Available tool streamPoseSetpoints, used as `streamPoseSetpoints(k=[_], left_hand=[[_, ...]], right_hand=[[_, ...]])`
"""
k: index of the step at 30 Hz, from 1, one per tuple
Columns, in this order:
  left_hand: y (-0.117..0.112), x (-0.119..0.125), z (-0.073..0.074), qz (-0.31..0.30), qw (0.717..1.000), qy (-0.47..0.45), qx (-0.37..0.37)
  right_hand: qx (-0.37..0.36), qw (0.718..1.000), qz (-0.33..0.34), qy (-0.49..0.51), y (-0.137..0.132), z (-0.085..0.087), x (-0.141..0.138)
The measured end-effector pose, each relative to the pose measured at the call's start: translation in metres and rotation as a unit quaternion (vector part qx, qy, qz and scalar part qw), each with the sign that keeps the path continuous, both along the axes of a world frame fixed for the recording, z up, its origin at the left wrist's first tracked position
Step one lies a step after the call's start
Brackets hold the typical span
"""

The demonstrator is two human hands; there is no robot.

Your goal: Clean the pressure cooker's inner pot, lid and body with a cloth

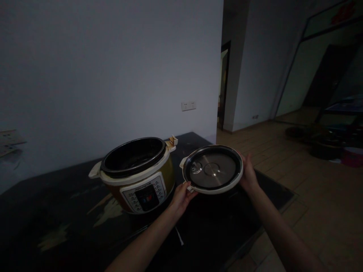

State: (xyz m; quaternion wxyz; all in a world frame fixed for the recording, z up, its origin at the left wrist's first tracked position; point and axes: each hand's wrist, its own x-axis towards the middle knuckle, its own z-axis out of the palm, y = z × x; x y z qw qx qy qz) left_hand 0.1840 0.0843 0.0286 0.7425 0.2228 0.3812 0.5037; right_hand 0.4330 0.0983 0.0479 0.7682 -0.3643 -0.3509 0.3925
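Both my hands hold a round pressure cooker lid (227, 172), tilted so that its metal underside and dark sealing ring face me. My left hand (181, 198) grips the near left edge, thumb on the rim by a small tab. The right edge is in my right hand (248, 175), whose fingers are partly hidden behind the lid. Left of the lid stands an electric pressure cooker (167, 175) without its lid, its dark inner pot (133, 156) showing. Its body is golden brown with a button panel on the front. A white hinge bracket sticks up at its right rim.
The cooker stands on a dark glossy table (215, 230) against a pale wall (113, 68). A wall socket (188, 105) is behind it. A thin white object (179, 236) lies near my left forearm. To the right are the tiled floor (283, 151) and a pink basin (353, 155).
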Motion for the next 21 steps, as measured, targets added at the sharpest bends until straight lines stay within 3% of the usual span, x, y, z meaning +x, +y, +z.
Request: streamPoseSetpoints(k=[7,21], left_hand=[[0.005,0.004,-0.010,0.004,1.000,-0.003,-0.001],[0.016,0.004,-0.015,0.002,1.000,-0.003,0.005]], right_hand=[[-0.026,0.998,-0.001,0.055,0.010,0.000,0.004],[-0.030,0.996,0.013,0.078,0.032,-0.007,0.007]])
